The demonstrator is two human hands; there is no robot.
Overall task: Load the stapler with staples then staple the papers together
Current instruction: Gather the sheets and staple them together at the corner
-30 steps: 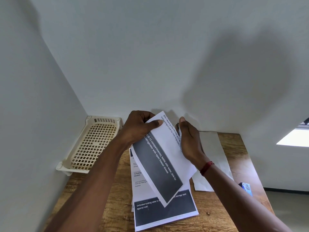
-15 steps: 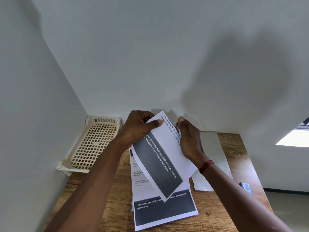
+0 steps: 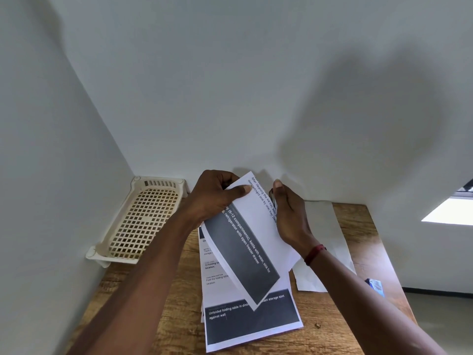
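My left hand (image 3: 213, 198) holds a small set of printed papers (image 3: 252, 242) above the table, with its thumb pressed on the top left corner. The sheets hang tilted, dark band facing me. My right hand (image 3: 289, 216) is closed at the papers' upper right edge around the stapler (image 3: 272, 198). Only a thin dark metallic sliver of the stapler shows between the fingers and the paper. More printed sheets (image 3: 252, 326) lie flat on the wooden table (image 3: 179, 324) underneath.
A cream plastic basket (image 3: 143, 221) leans in the left corner against the wall. A blank white sheet (image 3: 330, 226) lies to the right, behind my right wrist. A small blue staple box (image 3: 375, 286) sits near the table's right edge. A tiny scrap (image 3: 318, 325) lies beside the flat sheets.
The lower tip of the held papers has risen slightly. Both hands keep the same grip and place.
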